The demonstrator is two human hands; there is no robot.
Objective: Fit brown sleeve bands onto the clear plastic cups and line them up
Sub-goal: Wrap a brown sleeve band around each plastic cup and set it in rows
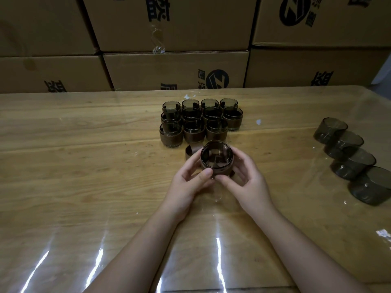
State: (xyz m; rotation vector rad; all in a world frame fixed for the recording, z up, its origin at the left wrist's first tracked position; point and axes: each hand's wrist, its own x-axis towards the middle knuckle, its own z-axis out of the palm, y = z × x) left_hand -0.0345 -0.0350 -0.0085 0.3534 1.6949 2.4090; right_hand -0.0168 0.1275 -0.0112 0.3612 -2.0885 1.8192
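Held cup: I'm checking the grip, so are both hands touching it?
Touching. Head view shows the left hand and right hand thumbs pressing the cup, fingers curled around it.

Dark, hardly legible Chinese characters point(157, 8) and round Z-like logo point(217, 78) on stacked cardboard boxes point(148, 66)

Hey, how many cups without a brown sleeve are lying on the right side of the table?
4, in one overlapping row by the right edge of the table: farthest cup, second cup, third cup, nearest cup. Others may be nested inside, unseen.
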